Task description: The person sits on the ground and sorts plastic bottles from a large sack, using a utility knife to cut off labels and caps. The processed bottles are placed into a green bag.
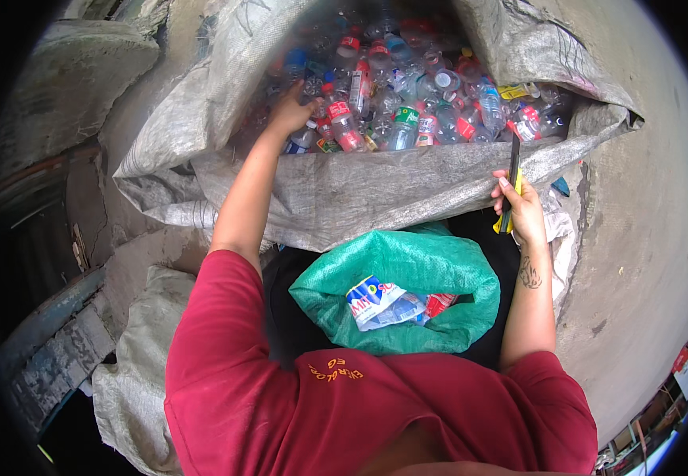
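Note:
A big grey woven sack (344, 184) lies open before me, full of plastic bottles, several with red labels or caps. My left hand (291, 112) reaches into its left side, fingers spread among the bottles, beside a blue-capped bottle (295, 62); its fingertips are partly blurred, and I see nothing held. A clear bottle with a red label (341, 122) lies just right of that hand. My right hand (521, 202) grips a yellow and black utility knife (507, 211), its dark blade pointing up over the sack's edge. Peeled plastic labels (379, 303) lie inside a green woven sack (394, 345) against my body.
A rough concrete wall or ledge (635, 238) runs along the right. Another pale woven sack (141, 357) lies crumpled at the lower left, near a worn concrete edge (64, 351). Assorted clutter (665, 398) sits at the far lower right.

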{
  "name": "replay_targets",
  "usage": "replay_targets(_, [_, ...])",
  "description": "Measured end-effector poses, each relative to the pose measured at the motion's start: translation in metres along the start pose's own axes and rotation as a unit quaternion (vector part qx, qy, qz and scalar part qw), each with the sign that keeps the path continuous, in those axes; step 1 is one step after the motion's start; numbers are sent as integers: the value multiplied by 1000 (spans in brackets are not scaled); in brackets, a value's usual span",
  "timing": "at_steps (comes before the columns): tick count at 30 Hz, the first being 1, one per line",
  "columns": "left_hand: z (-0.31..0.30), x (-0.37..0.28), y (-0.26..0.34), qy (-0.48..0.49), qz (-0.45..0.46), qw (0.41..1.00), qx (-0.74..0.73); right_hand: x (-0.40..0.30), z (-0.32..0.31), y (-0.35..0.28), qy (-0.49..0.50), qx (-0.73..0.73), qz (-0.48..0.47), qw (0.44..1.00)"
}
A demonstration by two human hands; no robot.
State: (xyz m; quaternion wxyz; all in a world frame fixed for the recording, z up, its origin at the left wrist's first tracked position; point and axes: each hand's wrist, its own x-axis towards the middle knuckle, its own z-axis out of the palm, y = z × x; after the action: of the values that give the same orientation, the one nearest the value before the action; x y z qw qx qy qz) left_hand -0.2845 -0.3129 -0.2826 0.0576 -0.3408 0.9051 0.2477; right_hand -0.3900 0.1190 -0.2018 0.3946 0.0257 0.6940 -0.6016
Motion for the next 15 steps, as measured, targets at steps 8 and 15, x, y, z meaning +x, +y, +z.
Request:
replay_targets(8, [111,138,-131,44,-177,980,84,11,-7,-6,-17,66,55,996])
replay_targets(15, [42,-17,-5,-49,-127,826,-547,0,9,-26,-29,136,19,990])
